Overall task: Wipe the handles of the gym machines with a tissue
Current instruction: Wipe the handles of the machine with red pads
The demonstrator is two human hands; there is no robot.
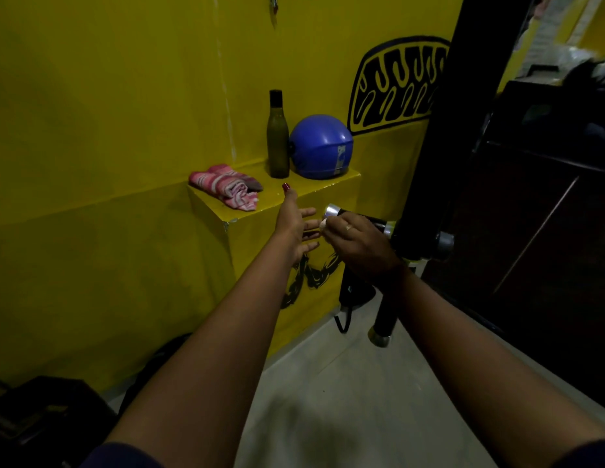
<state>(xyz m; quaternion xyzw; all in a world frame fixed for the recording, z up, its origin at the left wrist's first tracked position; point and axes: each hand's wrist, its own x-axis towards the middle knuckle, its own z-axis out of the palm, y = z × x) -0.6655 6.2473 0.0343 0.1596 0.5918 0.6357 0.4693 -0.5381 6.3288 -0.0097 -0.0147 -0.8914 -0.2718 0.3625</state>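
Observation:
A black machine handle with a silver end cap (333, 210) sticks out leftward from the dark machine frame (426, 184). My right hand (356, 241) is curled over this handle and pinches a small white tissue (323, 225) against its end. Spread open just left of the handle's tip is my left hand (296, 224), fingers straight, fingertips near the tissue. A second handle (383, 319) points downward below, also black with a silver cap.
A yellow ledge (294, 194) behind the hands carries a pink striped cloth (226, 185), a dark bottle (278, 136) and a blue helmet (321, 146). Dark machine panels (530, 214) fill the right. A black bag (355, 295) sits on the floor by the wall.

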